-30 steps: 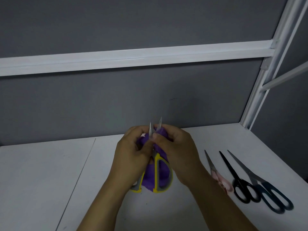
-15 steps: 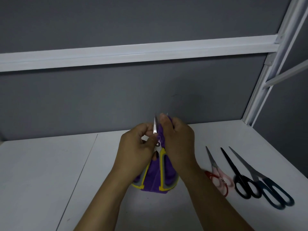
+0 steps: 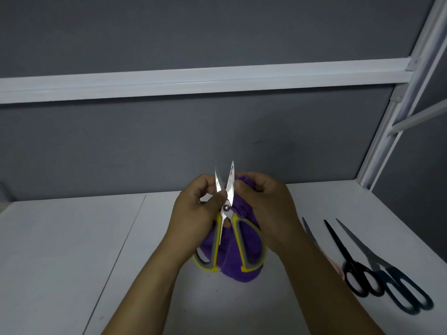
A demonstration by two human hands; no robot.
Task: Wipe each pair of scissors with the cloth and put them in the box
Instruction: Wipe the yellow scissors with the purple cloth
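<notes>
Yellow-and-grey handled scissors stand upright above the white table, blades apart and pointing up. My left hand pinches the left blade near the pivot. My right hand holds a purple cloth against the right blade; the cloth hangs down behind the handles. No box is in view.
To the right lie three more pairs on the table: black-handled scissors, dark blue-handled scissors, and a third pair mostly hidden behind my right forearm. A grey wall with a white rail stands behind; a white post rises at right.
The scissor blades, nearly together half a second ago, have spread apart. My right hand with the cloth has slid down from the blade tips toward the pivot.
</notes>
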